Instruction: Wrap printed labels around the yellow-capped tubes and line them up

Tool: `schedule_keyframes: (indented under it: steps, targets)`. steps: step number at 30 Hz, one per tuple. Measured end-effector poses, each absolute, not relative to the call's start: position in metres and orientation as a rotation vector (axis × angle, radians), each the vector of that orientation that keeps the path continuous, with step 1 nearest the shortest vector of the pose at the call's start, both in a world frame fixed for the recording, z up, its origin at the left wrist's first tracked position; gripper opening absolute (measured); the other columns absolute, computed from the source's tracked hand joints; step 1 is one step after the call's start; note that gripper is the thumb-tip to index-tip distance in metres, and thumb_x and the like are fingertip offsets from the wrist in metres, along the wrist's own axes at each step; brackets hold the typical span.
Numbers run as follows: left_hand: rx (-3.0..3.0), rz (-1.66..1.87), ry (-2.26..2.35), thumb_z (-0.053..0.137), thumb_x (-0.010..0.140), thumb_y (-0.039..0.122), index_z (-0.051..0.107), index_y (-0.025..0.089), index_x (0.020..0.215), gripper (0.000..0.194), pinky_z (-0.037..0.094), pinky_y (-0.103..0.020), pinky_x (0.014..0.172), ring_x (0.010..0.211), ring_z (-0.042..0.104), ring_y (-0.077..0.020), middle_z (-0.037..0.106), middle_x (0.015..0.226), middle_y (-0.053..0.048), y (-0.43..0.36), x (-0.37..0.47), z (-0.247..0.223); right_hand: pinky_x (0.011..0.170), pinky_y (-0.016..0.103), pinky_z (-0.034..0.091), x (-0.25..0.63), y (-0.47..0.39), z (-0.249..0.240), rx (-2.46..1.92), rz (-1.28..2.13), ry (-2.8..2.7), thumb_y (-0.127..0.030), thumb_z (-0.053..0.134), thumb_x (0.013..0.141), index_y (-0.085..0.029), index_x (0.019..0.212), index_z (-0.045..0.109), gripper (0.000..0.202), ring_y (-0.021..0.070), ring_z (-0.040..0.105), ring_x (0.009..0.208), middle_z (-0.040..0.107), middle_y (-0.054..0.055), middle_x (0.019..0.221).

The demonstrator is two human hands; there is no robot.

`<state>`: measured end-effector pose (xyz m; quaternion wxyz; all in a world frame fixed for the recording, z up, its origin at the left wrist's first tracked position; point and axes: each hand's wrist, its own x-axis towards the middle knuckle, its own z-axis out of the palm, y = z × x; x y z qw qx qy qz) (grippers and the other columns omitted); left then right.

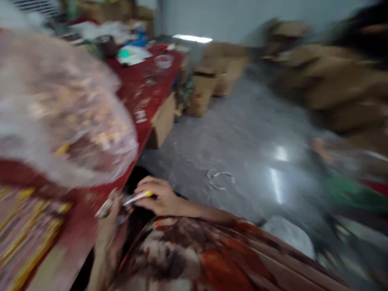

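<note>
Motion blur softens the whole view. My right hand [162, 197] is closed with its fingers around a slim silvery tube [136, 198] that has a yellow end. Close beside it, at the table's edge, my left hand [112, 218] is closed near the tube's other end. A small pale, lumpy thing [104, 205] shows at the left fingers; its kind is too smeared to name. Left of both hands, a large clear plastic bag [121, 161] full of small yellow and pinkish pieces lies on the red table [81, 210].
Yellow-edged packs [30, 238] lie in rows at the table's near left. Clutter and a clear round container [164, 61] stand farther along. Cardboard boxes [203, 91] sit on the grey floor, with more boxes [339, 81] to the right. White curved strips [220, 178] lie on the floor.
</note>
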<state>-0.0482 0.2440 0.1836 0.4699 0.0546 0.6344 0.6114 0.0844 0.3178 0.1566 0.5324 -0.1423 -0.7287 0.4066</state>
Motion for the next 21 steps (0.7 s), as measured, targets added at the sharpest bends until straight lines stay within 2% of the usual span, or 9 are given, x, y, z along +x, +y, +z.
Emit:
schedule_keyframes:
  steps: [2,5,9,12,17,21]
  targets:
    - [0.060,1.653,1.454,0.090,0.045,0.033,0.068,0.019,0.081,0.044,0.048,-0.018,0.048,0.054,0.055,-0.0082,0.063,0.067,0.004,0.239,-0.051,0.185,0.073,0.025,0.052,0.082,0.315,0.166,-0.388,1.075,-1.724,-0.017,0.064,0.085,-0.011,0.099,0.064,0.016,0.0133,0.060,0.082,0.063,0.009,0.093]
    - [0.025,1.791,1.419,0.086,0.054,0.034,0.064,0.014,0.073,0.035,0.050,-0.022,0.049,0.050,0.055,-0.0094,0.062,0.062,0.002,0.226,-0.066,0.180,0.074,0.029,0.053,0.067,0.312,0.166,-0.389,1.074,-1.828,-0.011,0.062,0.084,-0.016,0.108,0.063,0.024,0.0156,0.061,0.087,0.061,0.009,0.100]
    - [-0.024,1.905,1.380,0.083,0.061,0.033,0.064,0.012,0.071,0.030,0.049,-0.021,0.051,0.049,0.057,-0.0098,0.062,0.059,0.000,0.192,-0.080,0.174,0.074,0.031,0.055,0.044,0.288,0.158,-0.234,0.854,-1.971,-0.006,0.065,0.079,-0.016,0.116,0.061,0.038,0.0185,0.062,0.089,0.062,0.011,0.102]
    - [-0.070,1.946,1.358,0.079,0.067,0.033,0.064,0.012,0.073,0.027,0.048,-0.020,0.053,0.050,0.058,-0.0099,0.063,0.059,-0.001,0.167,-0.090,0.169,0.073,0.032,0.056,0.024,0.273,0.154,-0.185,0.768,-2.039,-0.006,0.067,0.078,-0.016,0.114,0.062,0.038,0.0190,0.063,0.087,0.063,0.010,0.100]
    - [-0.148,1.991,1.356,0.080,0.066,0.035,0.066,0.011,0.073,0.029,0.048,-0.021,0.054,0.050,0.058,-0.0105,0.065,0.058,-0.003,0.135,-0.112,0.161,0.072,0.034,0.057,-0.012,0.260,0.150,-0.130,0.944,-2.063,-0.014,0.068,0.080,-0.017,0.109,0.063,0.030,0.0193,0.064,0.084,0.064,0.009,0.096]
    - [-0.218,2.044,1.342,0.083,0.062,0.034,0.066,0.011,0.071,0.030,0.048,-0.022,0.055,0.052,0.058,-0.0117,0.065,0.059,-0.003,0.109,-0.123,0.154,0.073,0.033,0.059,-0.035,0.241,0.145,0.086,0.757,-2.145,-0.010,0.070,0.079,-0.022,0.112,0.062,0.037,0.0200,0.065,0.088,0.065,0.008,0.099]
